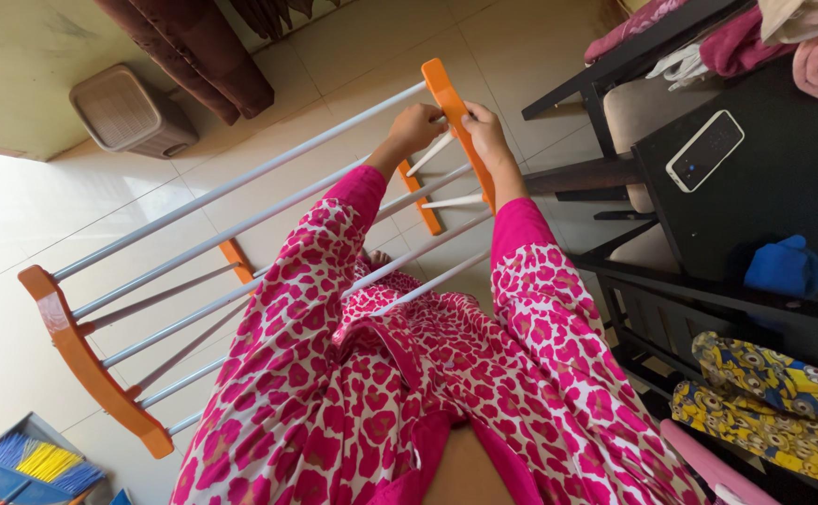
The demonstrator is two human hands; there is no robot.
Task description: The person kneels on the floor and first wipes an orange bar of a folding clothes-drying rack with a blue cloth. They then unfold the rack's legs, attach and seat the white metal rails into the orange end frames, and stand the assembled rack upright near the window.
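Head view: a drying rack (240,234) stands on the tiled floor (16,243) in front of the person, its pale rails running from a near-left orange end bar (91,360) to a far-right orange end bar (456,122); no clothes hang on it. Both hands work at the far bar; the left hand (415,126) is closed around a thin white rod (430,152) just beside the bar, its grip clamped on that rod; the right hand (486,136) lies along the bar's right side, fingers curled on its edge, a holding grip.

The rack looks light and stiff, hollow tubes in plastic ends; the smooth rails are likely slippery, and the thin rods may flex or pop loose, so the orange bars seem the firmest place to hold.

To the right stands a dark surface (783,178) with a phone (704,150) and blue cloth (785,266); a patterned yellow cloth (774,393) lies nearer; a broom (39,463) sits near left.
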